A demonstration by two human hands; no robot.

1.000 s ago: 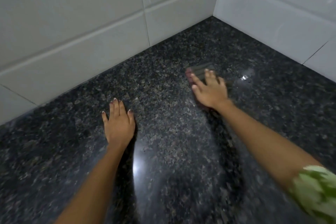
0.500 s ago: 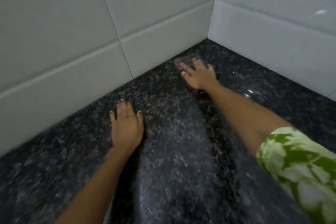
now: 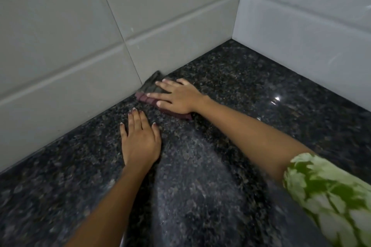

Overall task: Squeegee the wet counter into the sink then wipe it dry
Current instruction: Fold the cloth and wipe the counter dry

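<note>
A dark speckled granite counter point(image 3: 230, 90) fills the view. My right hand point(image 3: 176, 96) lies flat, fingers spread, pressing a folded cloth point(image 3: 149, 86) with a grey top and a maroon edge onto the counter. The cloth's far end touches the foot of the tiled wall on the left. My left hand point(image 3: 140, 140) rests palm down on the counter just in front of the cloth, fingers together, holding nothing. Neither a sink nor a squeegee shows.
White tiled walls point(image 3: 80, 50) meet in a corner point(image 3: 236, 32) at the back right. A duller streak point(image 3: 190, 176) runs down the counter between my forearms. A light glints on the stone point(image 3: 276, 98) at the right.
My right hand slid the cloth leftward from near the corner to the foot of the left wall. My left hand stayed flat in place on the counter.
</note>
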